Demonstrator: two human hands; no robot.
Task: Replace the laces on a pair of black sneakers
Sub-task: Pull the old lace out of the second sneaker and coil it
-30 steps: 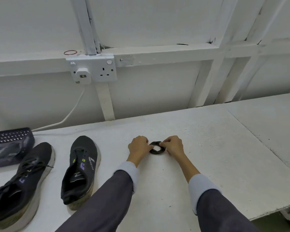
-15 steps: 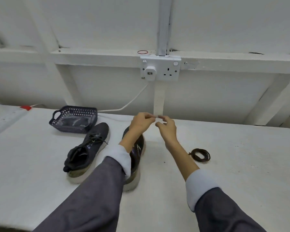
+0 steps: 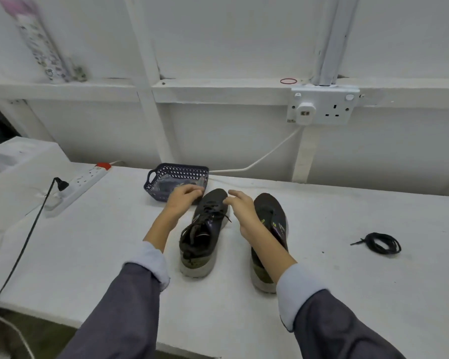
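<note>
Nearby, dark basket [image 3: 182, 167] just behind laced sneaker [image 3: 205, 229], coiled lace [image 3: 395, 246] rightward.

- Laced black mesh sneaker [image 3: 205, 230]: black upper and laces, off-white sole, olive-brown staining at the heel.
- Unlaced black mesh sneaker [image 3: 271, 216]: black, with small neon yellow-green and purple marks by the tongue, off-white sole.
- Coiled black shoelace [image 3: 381, 243]: plain black.
- Dark navy plastic basket [image 3: 182, 167]: walls pierced in a diamond lattice.
- Flat white desk [image 3: 94, 255]: white, faintly speckled.
- Long white power strip [image 3: 81, 183]: red switch at one end; a black plug and black cable in it.
- White double wall socket [image 3: 322, 107]: white cable.
- Thin red rubber band [image 3: 288, 81] on the white ledge.
- Grey-purple sleeves [image 3: 119, 320]: pale blue cuffs.
</note>
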